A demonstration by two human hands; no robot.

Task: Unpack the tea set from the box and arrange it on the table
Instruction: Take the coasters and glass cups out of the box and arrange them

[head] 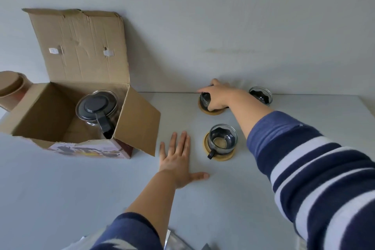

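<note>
Nearest the camera, left hand lies flat on the tabletop, fingers spread, holding nothing, just left of the near cup on its wooden coaster. Left of that cup, open cardboard box with the glass teapot inside. Beyond the near cup, right hand clamped on a second cup sitting on a coaster. Right of it, third cup at the wall.

A tan round-lidded container stands at the left edge, partly hidden behind the carton. A pale wall rises behind. Crinkled clear plastic lies at the bottom edge.
</note>
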